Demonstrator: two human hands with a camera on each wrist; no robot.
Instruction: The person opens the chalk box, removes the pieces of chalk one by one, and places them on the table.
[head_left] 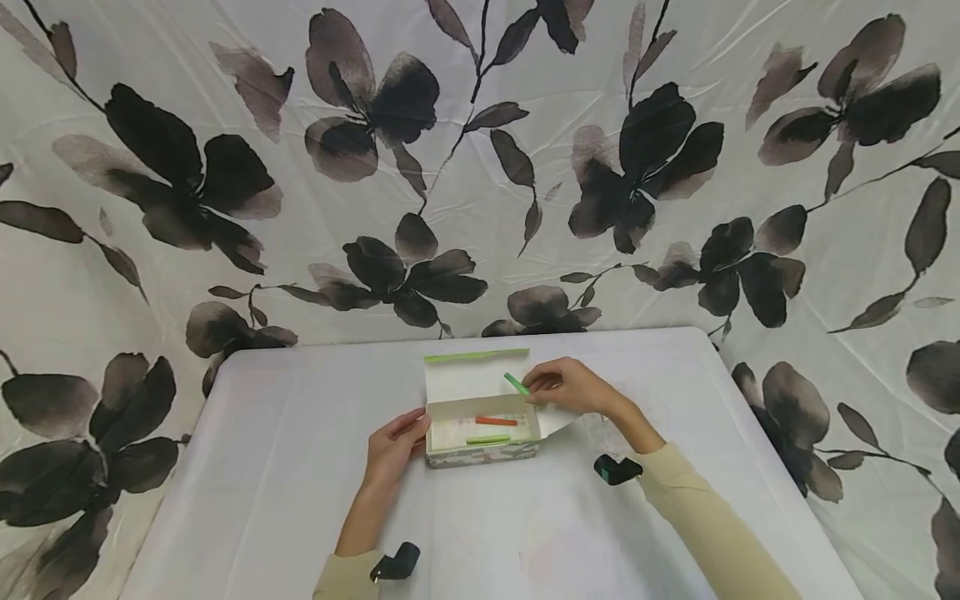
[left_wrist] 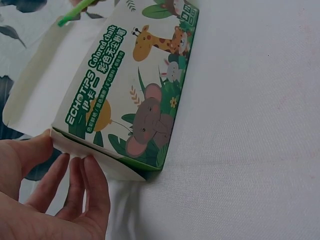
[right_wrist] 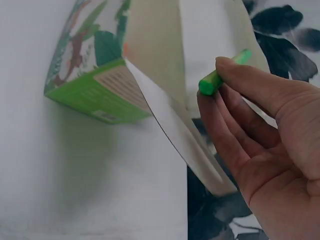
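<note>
An open cardboard chalk box [head_left: 482,456] stands on the table with its lid raised at the back. Inside lie an orange chalk stick [head_left: 497,422] and a yellow-green chalk stick [head_left: 488,439]. My left hand [head_left: 393,446] holds the box's left end, thumb at the top edge and fingers against the side flap [left_wrist: 117,167]. Above the right end of the box, my right hand [head_left: 570,386] pinches a green chalk stick [right_wrist: 212,82] between thumb and fingertips. Animal drawings and the words "Colored chalk" cover the box front [left_wrist: 145,95].
A white cloth covers the table [head_left: 300,433]. Behind it hangs a floral curtain [head_left: 540,208]. The box's right flap [right_wrist: 165,110] sticks outward below my right hand. Black wrist cameras sit at the left wrist [head_left: 396,562] and right wrist [head_left: 617,469].
</note>
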